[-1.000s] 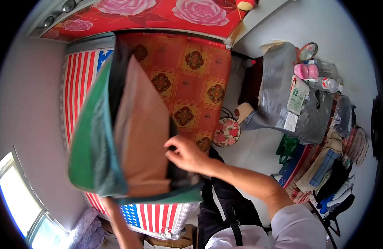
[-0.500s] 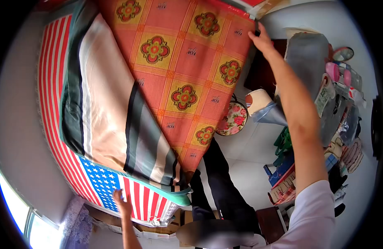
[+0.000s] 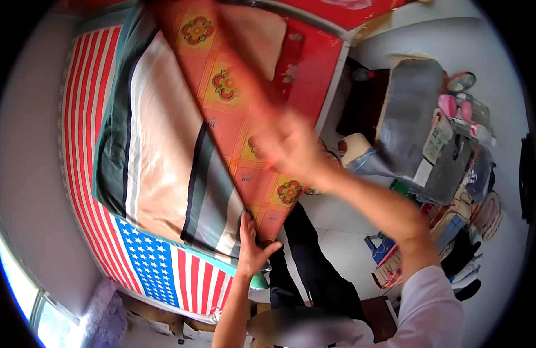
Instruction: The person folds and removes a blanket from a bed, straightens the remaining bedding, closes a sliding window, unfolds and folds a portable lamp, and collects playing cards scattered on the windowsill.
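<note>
At far L, a window point(image 3: 15, 275) is showing bright, w/ a lilac cloth point(image 3: 102, 316) hanging near it. Next R, a flag-print sheet point(image 3: 146, 261) is lying stars + stripes up, sticking out from under a striped blanket point(image 3: 157, 156). Blanket (beige, gray, dk green bands) is lying folded, its slanted edge running along & partly covering an orange patterned mat point(image 3: 244, 177). Near blanket's lower R corner, L hand point(image 3: 253, 249) is resting w/ fingers extended, touching the edge, thumb spread wide; looking open, gripping nothing visible. Mat is occupying the center, between blanket and R hand; its upper part is blurring, and a beige patch point(image 3: 262, 40) is showing beside it, next to a red surface point(image 3: 323, 69). R hand point(image 3: 297, 145) is showing over mat's R edge, motion-blurred; can't tell how far open or if it's holding the edge. Below, dk trousers point(image 3: 320, 261) are standing out against the pale floor point(image 3: 340, 223). Further R, a gray-covered desk point(image 3: 413, 110) is carrying a round mirror point(image 3: 460, 81), pink item point(image 3: 448, 105), clear bottle point(image 3: 482, 136) & printed sheet point(image 3: 436, 139). Lower R, a clothes pile point(image 3: 456, 249) is sitting near the desk, details too small to tell.
</note>
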### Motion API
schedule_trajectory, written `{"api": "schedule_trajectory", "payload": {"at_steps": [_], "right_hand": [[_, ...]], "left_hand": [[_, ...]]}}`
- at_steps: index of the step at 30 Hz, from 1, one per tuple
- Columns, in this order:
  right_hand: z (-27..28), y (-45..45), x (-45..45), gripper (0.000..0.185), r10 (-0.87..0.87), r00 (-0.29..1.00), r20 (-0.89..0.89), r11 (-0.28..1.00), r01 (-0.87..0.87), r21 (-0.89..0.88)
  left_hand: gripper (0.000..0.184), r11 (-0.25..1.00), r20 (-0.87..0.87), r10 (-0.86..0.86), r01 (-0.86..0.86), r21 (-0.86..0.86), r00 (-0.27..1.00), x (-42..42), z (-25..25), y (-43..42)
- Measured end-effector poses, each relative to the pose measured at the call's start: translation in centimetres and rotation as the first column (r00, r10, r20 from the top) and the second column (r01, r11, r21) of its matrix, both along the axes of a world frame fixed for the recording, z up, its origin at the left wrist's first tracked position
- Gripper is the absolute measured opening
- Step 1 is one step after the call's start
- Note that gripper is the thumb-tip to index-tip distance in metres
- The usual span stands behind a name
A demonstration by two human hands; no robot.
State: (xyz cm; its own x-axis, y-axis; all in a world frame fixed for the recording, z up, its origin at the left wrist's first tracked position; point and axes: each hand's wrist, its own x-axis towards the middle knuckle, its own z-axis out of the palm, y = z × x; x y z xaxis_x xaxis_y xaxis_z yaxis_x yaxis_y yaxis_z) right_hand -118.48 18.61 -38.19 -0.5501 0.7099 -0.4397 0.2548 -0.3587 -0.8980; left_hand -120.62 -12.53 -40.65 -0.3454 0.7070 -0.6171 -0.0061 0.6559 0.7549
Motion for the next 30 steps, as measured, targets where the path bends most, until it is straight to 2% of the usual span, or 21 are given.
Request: {"api": "schedule_trajectory", "payload": {"at_steps": [2,3,5,6,7,9,10,11,13,15,17,19,21,23,24,25,26,27,28,29,30], "right_hand": [[5.2,-3.4,-4.4,0.022,0.240,0.967,0.085,0.826,-0.250,0.505],[5.1,-7.3,-7.1,0.022,0.161,0.963,-0.217,0.963,-0.104,0.250],[6.2,-11.6,-11.5,0.025,0.221,0.872,-0.437,0.974,-0.216,0.061],[7.2,-12.9,-12.8,0.022,0.341,0.865,-0.368,0.938,-0.341,0.067],[7.9,-13.7,-13.5,0.028,0.272,0.794,-0.543,0.957,-0.281,0.069],[8.3,-15.5,-14.3,0.036,0.258,0.833,-0.489,0.935,-0.089,0.343],[8.9,-13.6,-13.4,0.051,0.356,0.804,-0.477,0.922,-0.217,0.321],[9.2,-11.4,-12.3,0.042,0.456,0.771,-0.445,0.888,-0.428,0.168],[5.3,-11.1,-10.2,0.028,0.342,0.881,-0.327,0.883,-0.183,0.433],[1.6,-9.4,-6.5,0.017,0.300,0.938,-0.172,0.938,-0.257,0.232],[-5.1,-9.0,-2.3,0.014,0.199,0.980,-0.025,0.971,-0.194,0.141],[-12.2,-8.1,2.6,0.022,0.182,0.973,0.141,0.981,-0.189,0.034],[-14.7,-6.3,5.1,0.039,0.124,0.955,0.269,0.985,-0.086,-0.150],[-17.4,-5.2,5.8,0.049,-0.023,0.927,0.374,0.948,0.138,-0.285],[-17.6,-4.8,5.5,0.048,-0.046,0.936,0.349,0.926,0.171,-0.337],[-17.9,-4.2,4.8,0.046,-0.070,0.945,0.319,0.902,0.196,-0.384],[-18.1,-3.6,4.1,0.045,-0.094,0.953,0.288,0.877,0.216,-0.429],[-18.4,-3.0,3.5,0.038,0.003,0.974,0.225,0.867,0.110,-0.487],[-18.2,-3.0,2.7,0.035,-0.035,0.973,0.230,0.887,0.136,-0.442],[-17.5,-3.3,1.6,0.032,-0.074,0.971,0.228,0.903,0.162,-0.397],[-15.8,-3.1,0.4,0.031,-0.124,0.964,0.236,0.900,0.210,-0.382]], "left_hand": [[0.070,0.996,0.017,0.082,-0.082,0.035,0.997,0.7,-1.3,3.6],[0.067,0.987,0.026,0.157,-0.158,0.030,0.987,0.4,-1.9,4.4],[0.060,0.941,0.044,0.336,-0.337,0.016,0.941,-2.0,-2.5,4.0],[0.057,0.903,0.051,0.428,-0.429,0.015,0.902,-4.1,-2.6,3.1],[0.053,0.859,0.052,0.509,-0.511,0.023,0.859,-6.8,-2.2,2.0],[0.047,0.764,0.026,0.643,-0.643,0.053,0.765,-13.8,-0.7,-1.0],[0.044,0.721,0.002,0.691,-0.690,0.071,0.723,-17.9,0.1,-2.8],[0.040,0.685,-0.025,0.727,-0.722,0.093,0.686,-22.3,1.2,-5.0],[0.034,0.611,-0.065,0.791,-0.782,0.123,0.608,-31.2,3.4,-9.4],[0.029,0.482,-0.120,0.875,-0.868,0.115,0.470,-38.5,4.3,-14.3],[0.024,0.388,-0.421,0.849,-0.917,0.088,0.319,-42.3,3.0,-18.6],[0.026,0.426,-0.844,0.482,-0.905,-0.009,0.235,-41.3,0.9,-19.0],[0.030,0.762,-0.910,0.380,-0.614,0.205,0.167,-34.5,-1.4,-14.7],[0.028,0.947,-0.911,0.225,-0.297,0.121,0.347,-25.3,-2.3,-8.0],[0.028,0.945,-0.779,0.323,-0.229,0.234,0.537,-20.3,-1.9,-3.7],[0.029,0.991,-0.799,0.135,-0.060,0.124,0.585,-17.1,-5.6,-4.9],[0.029,0.985,-0.558,0.155,-0.170,0.025,0.815,-12.5,-3.3,-0.3],[0.032,0.958,-0.567,-0.071,0.215,0.192,0.821,-10.2,-5.7,0.7],[0.037,0.919,-0.605,-0.250,0.381,0.096,0.756,-8.2,-3.0,5.5],[0.045,0.900,-0.543,-0.334,0.431,0.058,0.770,-6.8,-4.3,7.3],[0.048,0.886,-0.635,-0.358,0.464,0.001,0.685,-6.1,-6.3,8.3]]}}
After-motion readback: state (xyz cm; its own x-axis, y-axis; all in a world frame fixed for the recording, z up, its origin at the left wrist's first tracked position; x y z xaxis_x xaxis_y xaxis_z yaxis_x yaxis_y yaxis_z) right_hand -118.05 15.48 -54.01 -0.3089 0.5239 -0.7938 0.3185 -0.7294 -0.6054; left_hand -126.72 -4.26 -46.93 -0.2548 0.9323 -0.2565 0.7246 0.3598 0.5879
